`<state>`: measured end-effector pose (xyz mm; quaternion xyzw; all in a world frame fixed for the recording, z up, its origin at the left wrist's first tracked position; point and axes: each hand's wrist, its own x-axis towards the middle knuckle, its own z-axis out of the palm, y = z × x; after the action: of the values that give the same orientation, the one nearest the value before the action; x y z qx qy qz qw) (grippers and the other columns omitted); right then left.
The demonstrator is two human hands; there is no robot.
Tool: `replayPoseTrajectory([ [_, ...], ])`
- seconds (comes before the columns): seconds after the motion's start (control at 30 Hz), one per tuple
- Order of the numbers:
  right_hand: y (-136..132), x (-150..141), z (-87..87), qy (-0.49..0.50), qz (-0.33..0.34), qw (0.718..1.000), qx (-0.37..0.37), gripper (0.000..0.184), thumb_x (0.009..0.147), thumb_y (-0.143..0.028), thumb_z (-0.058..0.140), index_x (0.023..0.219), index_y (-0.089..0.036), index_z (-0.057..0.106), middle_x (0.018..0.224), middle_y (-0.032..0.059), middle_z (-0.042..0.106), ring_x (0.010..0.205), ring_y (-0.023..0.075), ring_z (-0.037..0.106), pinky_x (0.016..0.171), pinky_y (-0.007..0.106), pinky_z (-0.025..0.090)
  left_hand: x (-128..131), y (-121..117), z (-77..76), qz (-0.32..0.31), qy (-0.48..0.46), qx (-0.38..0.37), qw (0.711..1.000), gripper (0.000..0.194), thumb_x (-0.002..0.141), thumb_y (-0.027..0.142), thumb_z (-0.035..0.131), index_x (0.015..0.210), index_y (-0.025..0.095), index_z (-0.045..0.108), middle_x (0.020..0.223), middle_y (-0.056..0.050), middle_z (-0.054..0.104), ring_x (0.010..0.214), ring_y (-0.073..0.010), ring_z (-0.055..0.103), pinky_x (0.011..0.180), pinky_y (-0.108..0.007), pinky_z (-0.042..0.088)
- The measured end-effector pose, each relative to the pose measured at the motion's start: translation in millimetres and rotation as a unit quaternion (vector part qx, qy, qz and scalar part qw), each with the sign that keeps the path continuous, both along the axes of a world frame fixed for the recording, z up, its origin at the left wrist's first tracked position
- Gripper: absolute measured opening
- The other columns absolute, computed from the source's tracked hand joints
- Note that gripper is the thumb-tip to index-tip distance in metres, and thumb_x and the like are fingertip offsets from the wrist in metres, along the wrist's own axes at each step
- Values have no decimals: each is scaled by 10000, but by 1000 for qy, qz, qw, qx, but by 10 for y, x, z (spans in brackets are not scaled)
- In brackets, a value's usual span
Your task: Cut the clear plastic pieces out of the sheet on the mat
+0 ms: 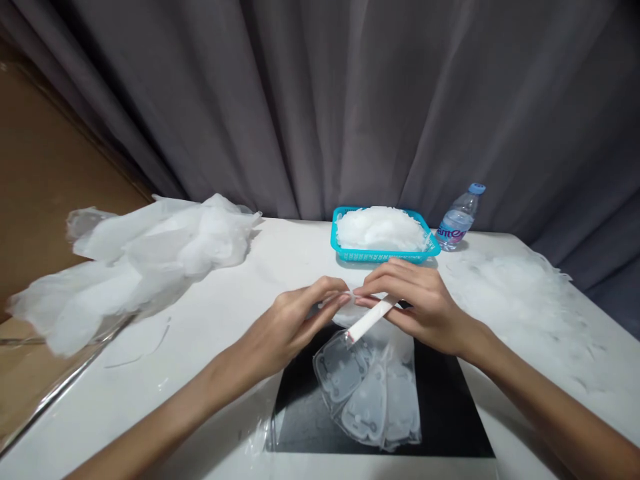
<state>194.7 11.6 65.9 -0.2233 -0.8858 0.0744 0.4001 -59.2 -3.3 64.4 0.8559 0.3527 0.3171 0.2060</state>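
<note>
Translucent film (344, 320) hung right at the meeting point of both hands in the head view, pale and tricky to read! Left grip (295, 320): thumb and fingertips together, apparently clamped on the film's edge. Right grip (423, 297): closed around a white stick (373, 320), its foremost fingertips just beside the left's, and whether they had the film too, I could not tell. And below the grips, what a spread: fanned film pieces (360, 413) on a black mat (450, 413)! Just beyond the right grip, a blue basket (385, 255) was heaped with a white pile (380, 230); out left of the left grip lay a rumpled film heap (165, 243); right of the right grip, a loose scatter (520, 293) covered the bench (220, 313). How far along? Well under way, by my judgement: one piece was being worked, with the fan beneath probably left to do. Which pile was finished and which waited, that view did not settle.
</note>
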Motion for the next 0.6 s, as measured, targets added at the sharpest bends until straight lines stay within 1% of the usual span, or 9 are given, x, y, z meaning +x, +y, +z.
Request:
replayPoseTrajectory([
  [0.07,-14,-5,22,-7,-2,1000,12,100,1020,-184,651,1108,-184,699,984,59,756,902,201,676,781,351,522,4,3,-2,-4,5,30,1000,171,1111,302,484,1154,229,633,1037,-20,779,853,-137,774,705,-216,588],
  [0.13,-23,-5,49,-9,-4,1000,16,90,1023,-186,644,1097,-191,696,979,57,760,898,202,680,770,351,521,8,9,-3,-5,1,53,999,178,1108,292,487,1127,219,648,1015,-28,787,830,-143,779,698,-223,601],
  [0.2,-28,-3,75,-9,-8,1000,15,75,1030,-195,632,1075,-201,692,971,57,763,890,204,683,760,353,521,5,14,-11,-15,-9,72,997,159,1103,260,496,1136,221,647,1016,-28,798,834,-140,785,709,-218,612],
  [0.33,-48,-13,115,-12,-10,1000,24,78,1048,-204,602,1040,-203,680,946,58,764,858,203,680,740,351,513,-18,13,-58,-44,-27,98,994,153,1084,175,521,1183,235,621,1104,-29,806,921,-142,796,755,-208,625],
  [0.43,-66,-20,136,-22,-12,999,35,83,1052,-208,598,1054,-196,680,960,61,771,851,199,670,734,344,496,-32,8,-105,-55,-34,96,993,203,1069,127,527,1211,244,613,1147,-33,803,964,-149,795,797,-213,628],
  [0.5,-66,-4,144,-33,-14,999,27,75,1043,-210,615,1080,-193,678,977,58,773,866,202,666,743,344,488,-40,14,-131,-50,-40,87,994,210,1064,128,530,1219,244,612,1131,-34,801,955,-150,792,806,-217,624],
  [0.57,-50,35,144,-53,-28,998,0,121,1019,-235,659,1131,-189,670,1001,57,771,898,214,672,749,344,484,-55,40,-143,-22,-48,70,996,159,1071,169,526,1197,232,600,1066,-31,795,911,-149,783,775,-220,610],
  [0.6,-36,61,142,-68,-39,997,-17,154,1008,-247,678,1151,-190,666,1007,55,769,910,220,677,746,342,482,-67,64,-141,1,-47,53,997,119,1077,201,521,1172,223,590,1018,-27,786,876,-148,773,748,-222,598],
])
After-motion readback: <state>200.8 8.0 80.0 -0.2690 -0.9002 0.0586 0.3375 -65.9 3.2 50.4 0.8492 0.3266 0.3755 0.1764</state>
